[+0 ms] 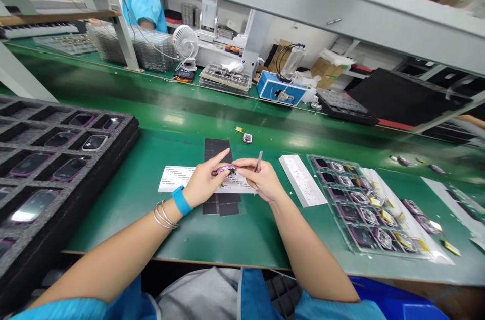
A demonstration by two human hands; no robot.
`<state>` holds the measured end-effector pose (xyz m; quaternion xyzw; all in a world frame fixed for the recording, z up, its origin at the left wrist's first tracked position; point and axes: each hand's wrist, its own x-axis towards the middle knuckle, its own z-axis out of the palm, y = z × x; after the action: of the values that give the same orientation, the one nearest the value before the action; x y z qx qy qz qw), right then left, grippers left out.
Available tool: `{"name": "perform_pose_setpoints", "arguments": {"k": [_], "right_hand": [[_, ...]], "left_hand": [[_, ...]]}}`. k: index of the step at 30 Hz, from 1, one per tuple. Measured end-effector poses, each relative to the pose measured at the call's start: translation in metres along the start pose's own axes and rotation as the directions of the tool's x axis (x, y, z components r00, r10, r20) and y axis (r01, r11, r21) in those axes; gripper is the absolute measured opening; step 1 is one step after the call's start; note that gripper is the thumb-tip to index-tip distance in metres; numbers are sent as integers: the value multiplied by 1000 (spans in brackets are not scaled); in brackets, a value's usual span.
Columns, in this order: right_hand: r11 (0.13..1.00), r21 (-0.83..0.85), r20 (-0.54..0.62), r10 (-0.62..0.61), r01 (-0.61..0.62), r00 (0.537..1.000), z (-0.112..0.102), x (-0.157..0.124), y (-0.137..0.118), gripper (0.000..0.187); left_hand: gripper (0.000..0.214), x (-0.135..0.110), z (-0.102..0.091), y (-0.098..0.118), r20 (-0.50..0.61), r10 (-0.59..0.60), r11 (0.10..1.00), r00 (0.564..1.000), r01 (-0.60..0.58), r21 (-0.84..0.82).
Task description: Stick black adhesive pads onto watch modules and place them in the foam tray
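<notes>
My left hand [206, 178] pinches a small purple watch case [226, 170] above a white label sheet [178, 178], its forefinger stretched out. My right hand [257, 176] meets it from the right, fingertips on the same case, with metal tweezers [259, 160] held upright between its fingers. Both hands hover over a black mat [217, 149] on the green bench. A blue band and silver bangles are on my left wrist.
A black foam tray [56, 158] of watch bodies lies at the left. A clear tray [359, 204] of small purple parts and a white strip [302, 178] lie at the right. One loose case [247, 138] sits behind. A person in blue stands at the far bench.
</notes>
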<state>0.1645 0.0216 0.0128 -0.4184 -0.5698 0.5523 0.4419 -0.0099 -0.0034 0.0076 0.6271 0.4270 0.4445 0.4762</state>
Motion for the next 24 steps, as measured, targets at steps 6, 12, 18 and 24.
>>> {"name": "perform_pose_setpoints", "arguments": {"k": [6, 12, 18, 24], "right_hand": [[993, 114, 24, 35, -37, 999, 1, -7, -12, 22], [989, 113, 7, 97, -97, 995, 5, -8, -12, 25], [984, 115, 9, 136, -136, 991, 3, -7, -11, 28], [992, 123, -86, 30, -19, 996, 0, -2, -9, 27]], "left_hand": [[58, 1, 0, 8, -17, -116, 961, 993, 108, -253], [35, 7, -7, 9, 139, -351, 725, 926, 363, -585], [30, 8, -9, 12, 190, -419, 625, 888, 434, -649], [24, 10, -11, 6, 209, -426, 611, 880, 450, -652]]}}
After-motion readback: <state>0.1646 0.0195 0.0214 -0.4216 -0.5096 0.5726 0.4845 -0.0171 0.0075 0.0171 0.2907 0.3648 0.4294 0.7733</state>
